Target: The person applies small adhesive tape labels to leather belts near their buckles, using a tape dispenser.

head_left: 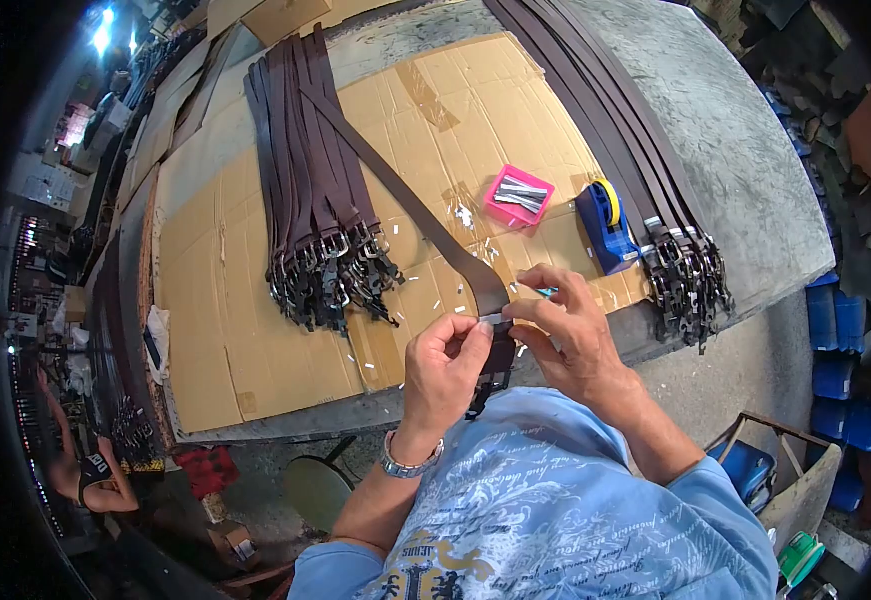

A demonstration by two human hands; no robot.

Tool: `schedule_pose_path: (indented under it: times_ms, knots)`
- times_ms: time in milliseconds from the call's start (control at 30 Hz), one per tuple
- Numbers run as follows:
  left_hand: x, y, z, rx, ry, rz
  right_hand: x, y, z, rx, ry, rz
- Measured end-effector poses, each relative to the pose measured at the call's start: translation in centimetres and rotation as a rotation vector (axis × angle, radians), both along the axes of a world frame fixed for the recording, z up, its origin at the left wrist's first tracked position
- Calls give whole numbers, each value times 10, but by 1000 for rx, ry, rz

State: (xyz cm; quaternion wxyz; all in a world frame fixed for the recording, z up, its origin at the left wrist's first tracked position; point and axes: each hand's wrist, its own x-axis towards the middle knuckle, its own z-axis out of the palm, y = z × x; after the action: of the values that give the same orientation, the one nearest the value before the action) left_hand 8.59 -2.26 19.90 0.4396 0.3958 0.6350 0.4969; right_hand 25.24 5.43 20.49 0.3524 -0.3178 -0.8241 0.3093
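A dark brown belt (410, 207) runs from the left bundle of belts toward me, its near end between my hands. Around the belt near its buckle end lies a narrow whitish strip (496, 319). My left hand (443, 372) is closed, thumb and fingers pinching the belt at the strip's left end. My right hand (577, 338) has its index finger and thumb closed at the strip's other end. A small teal object (549, 292) shows between the right fingers; its kind is hidden. The belt's black buckle end (490, 385) hangs by my shirt.
A pink tray (551, 189) of pale strips and a blue tape dispenser (610, 240) stand on the cardboard (225, 370). Buckled belts lie bundled at left (305, 160) and right (610, 110). Scraps of white paper are scattered about. Another person (105, 480) is at far left.
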Motion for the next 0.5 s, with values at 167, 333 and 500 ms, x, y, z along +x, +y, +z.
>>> schedule_pose_path:
  times_ms: [167, 333, 500]
  knots:
    - [0, -1, 2, -16, -30, -6, 1, 1, 1, 23, -32, 24]
    - [0, -1, 1, -12, -68, -20, 2, 2, 3, 41, -44, 35]
    - [-1, -2, 1, -9, -82, -23, 0, 1, 5, 84, -47, 40]
